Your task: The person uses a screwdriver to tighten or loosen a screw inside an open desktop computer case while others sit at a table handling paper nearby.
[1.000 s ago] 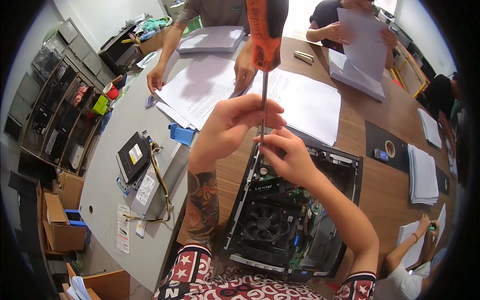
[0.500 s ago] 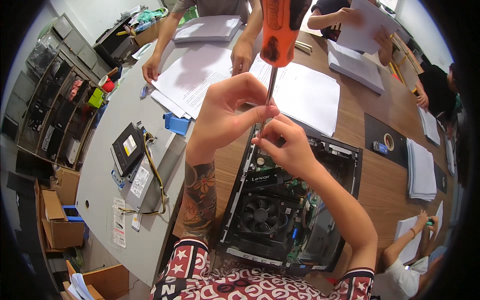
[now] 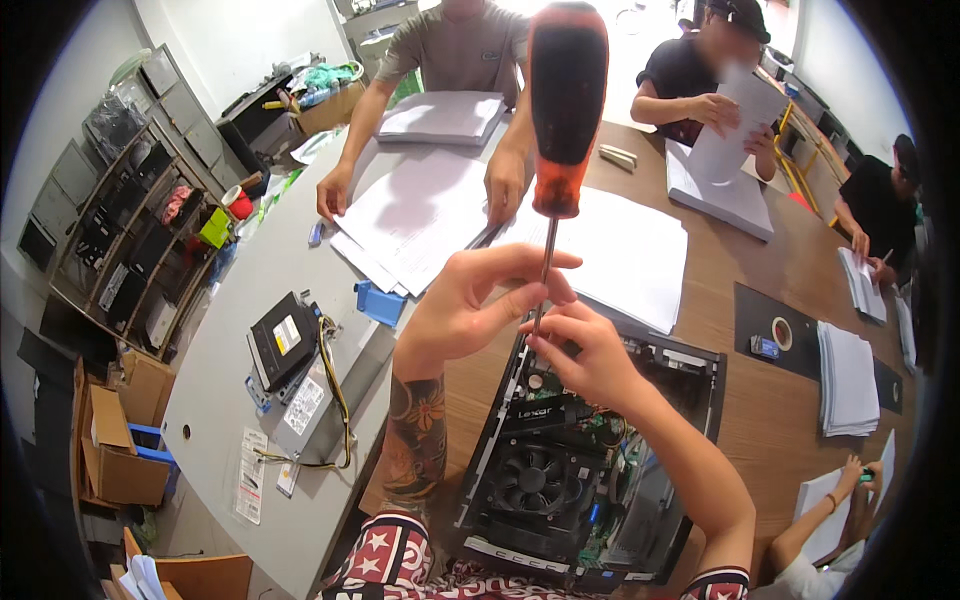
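A large screwdriver (image 3: 568, 110) with an orange and black handle stands nearly upright, tip down, in front of me. My left hand (image 3: 465, 310) holds its thin metal shaft between thumb and fingers. Lower down, my right hand (image 3: 592, 350) is closed in a pinch around the tip; anything small between those fingers is hidden. Both hands are above the far end of an open black computer case (image 3: 525, 553). Inside the case are a round cooling fan (image 3: 533, 480), a black labelled part (image 3: 545, 412) and green circuit boards, partly covered by my right arm.
On the left grey tabletop lie an optical drive (image 3: 283, 340), a metal power supply (image 3: 310, 405) with cables and a blue plastic piece (image 3: 380, 302). Paper sheets (image 3: 430, 225) spread beyond my hands, near a co-worker's hands. A tape roll (image 3: 782, 333) rests right; other people handle paper stacks.
The view has tilted up, so the case, hands and screwdriver appear lower and more of the handle shows. My hands keep their hold at the shaft. A co-worker's paper sheets at the upper right have been lowered.
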The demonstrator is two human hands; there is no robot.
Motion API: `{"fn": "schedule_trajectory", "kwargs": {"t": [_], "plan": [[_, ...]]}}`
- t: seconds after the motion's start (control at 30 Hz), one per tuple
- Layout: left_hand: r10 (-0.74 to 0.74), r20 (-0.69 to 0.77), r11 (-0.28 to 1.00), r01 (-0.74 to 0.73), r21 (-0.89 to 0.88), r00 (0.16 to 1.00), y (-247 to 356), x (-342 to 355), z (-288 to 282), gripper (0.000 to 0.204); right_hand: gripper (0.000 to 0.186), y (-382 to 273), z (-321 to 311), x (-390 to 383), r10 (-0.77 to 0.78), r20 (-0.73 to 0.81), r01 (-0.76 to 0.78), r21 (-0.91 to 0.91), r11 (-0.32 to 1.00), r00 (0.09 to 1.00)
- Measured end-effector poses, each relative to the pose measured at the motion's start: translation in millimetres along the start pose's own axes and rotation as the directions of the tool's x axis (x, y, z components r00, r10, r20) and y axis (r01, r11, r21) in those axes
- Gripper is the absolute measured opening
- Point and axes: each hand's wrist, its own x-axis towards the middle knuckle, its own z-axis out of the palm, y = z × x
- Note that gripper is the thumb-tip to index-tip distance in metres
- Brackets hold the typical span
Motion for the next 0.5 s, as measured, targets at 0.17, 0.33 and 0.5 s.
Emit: {"fn": "schedule_trajectory", "kwargs": {"t": [0.17, 0.33, 0.5], "plan": [[-0.001, -0.100, 1.000, -0.001, -0.019, 0.995, -11.0, 3.0, -1.9, 0.018, 0.017, -0.7, 1.1, 0.9, 0.025, 0.004, -0.025, -0.019, 1.000, 1.000], [0.162, -0.076, 0.984, -0.155, 0.085, 0.984, -27.5, 8.9, -6.3, 0.023, 0.018, -0.4, -0.1, -0.5, 0.048, -0.014, -0.049, -0.035, 0.998, 0.999], [0.055, 0.007, 0.998, -0.055, 0.030, 0.998, -3.4, 2.7, 3.2, 0.026, 0.016, 11.5, 6.2, -3.0, -0.063, 0.001, 0.063, -0.012, 0.998, 0.998]]}}
